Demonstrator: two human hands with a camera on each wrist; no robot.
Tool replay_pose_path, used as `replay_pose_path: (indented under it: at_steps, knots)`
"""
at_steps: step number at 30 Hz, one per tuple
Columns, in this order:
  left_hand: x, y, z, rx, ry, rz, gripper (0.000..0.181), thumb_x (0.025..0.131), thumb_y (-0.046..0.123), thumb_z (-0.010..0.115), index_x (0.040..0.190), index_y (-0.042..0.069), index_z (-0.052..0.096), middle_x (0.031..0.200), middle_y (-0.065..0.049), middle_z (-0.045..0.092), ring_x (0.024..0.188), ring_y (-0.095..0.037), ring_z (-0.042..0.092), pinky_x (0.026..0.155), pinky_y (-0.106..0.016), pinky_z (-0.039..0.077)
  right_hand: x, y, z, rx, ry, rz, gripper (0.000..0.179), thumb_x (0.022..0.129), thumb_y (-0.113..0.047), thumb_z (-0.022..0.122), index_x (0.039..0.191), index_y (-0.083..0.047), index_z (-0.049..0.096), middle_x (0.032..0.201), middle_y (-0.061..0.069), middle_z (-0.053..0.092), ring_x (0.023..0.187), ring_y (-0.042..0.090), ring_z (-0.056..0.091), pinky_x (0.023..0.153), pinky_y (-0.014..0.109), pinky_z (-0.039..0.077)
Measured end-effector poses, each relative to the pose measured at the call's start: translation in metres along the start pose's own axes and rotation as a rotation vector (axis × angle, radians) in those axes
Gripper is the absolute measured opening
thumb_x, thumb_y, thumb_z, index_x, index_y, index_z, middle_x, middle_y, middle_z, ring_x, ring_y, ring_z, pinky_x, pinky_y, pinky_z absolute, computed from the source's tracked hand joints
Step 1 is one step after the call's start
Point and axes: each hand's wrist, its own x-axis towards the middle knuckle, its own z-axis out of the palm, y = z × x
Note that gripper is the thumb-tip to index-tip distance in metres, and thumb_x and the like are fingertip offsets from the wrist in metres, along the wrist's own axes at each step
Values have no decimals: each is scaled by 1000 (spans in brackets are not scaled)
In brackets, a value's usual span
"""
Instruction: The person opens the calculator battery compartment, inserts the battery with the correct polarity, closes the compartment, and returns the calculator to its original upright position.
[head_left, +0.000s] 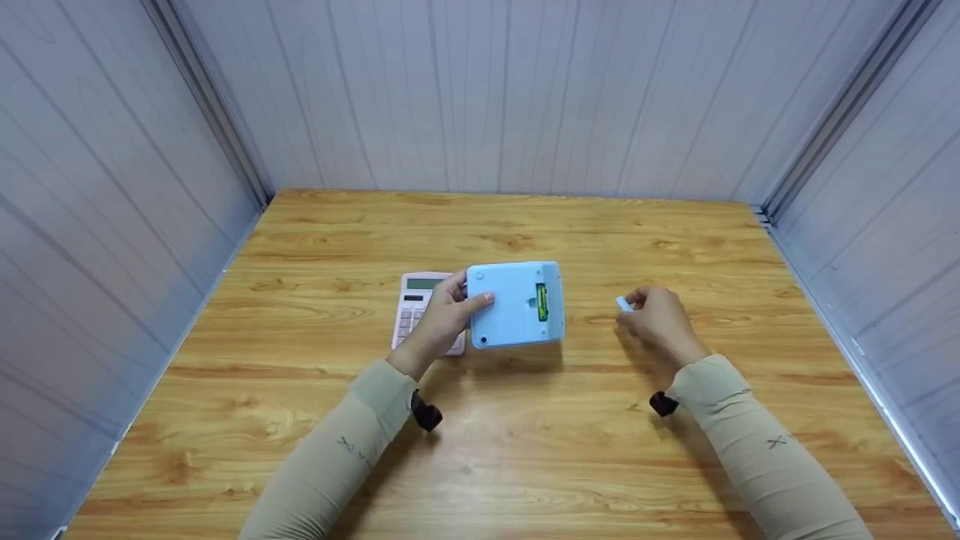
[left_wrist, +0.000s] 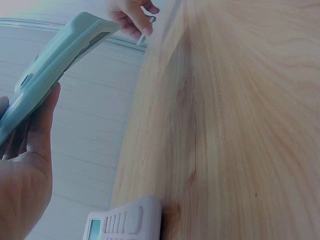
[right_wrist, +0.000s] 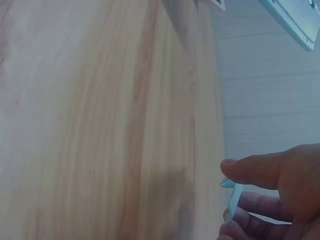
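Note:
A light blue calculator (head_left: 511, 307) is held up by my left hand (head_left: 448, 309), its back turned toward the head camera. The thumb lies on that back, with the other fingers behind. In its uncovered battery slot sits a green battery (head_left: 541, 302). To the right, my right hand (head_left: 660, 319) pinches a small light blue battery cover (head_left: 623, 304) between thumb and fingers; the right wrist view shows this cover (right_wrist: 232, 200) edge-on. A pink calculator (head_left: 409, 319) lies face up on the table, partly hidden by my left hand.
The wood-grain table (head_left: 510, 450) carries the pink calculator to the left of the middle. Pale panel walls (head_left: 495, 97) rise at the back and on both sides. Each wrist wears a small black camera (head_left: 426, 412).

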Motion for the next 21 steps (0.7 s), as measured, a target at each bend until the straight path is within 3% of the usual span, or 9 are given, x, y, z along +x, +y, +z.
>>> replay_pose_path:
  at_steps: [7,15,21]
  knots:
    - [1,-1,2,-20,-5,12,52,106,5,66,155,-1,51,141,-24,68,124,-29,72,102,-53,62,-5,-14,0,-12,89,-50,40,99,-18,79,129,6,70,113,19,70,97,28,65,82,34,54]
    - [3,0,2,-14,-1,-1,50,106,6,66,154,0,52,140,-23,68,124,-29,73,100,-50,63,-15,-33,0,36,154,-125,35,99,-16,80,127,3,72,104,13,68,87,23,63,68,27,51]
    - [2,1,3,5,-3,-9,51,107,9,67,155,3,52,142,-21,68,127,-31,72,100,-50,63,-24,-48,2,90,178,-151,34,97,-14,81,125,3,73,103,13,67,87,23,61,67,25,51]
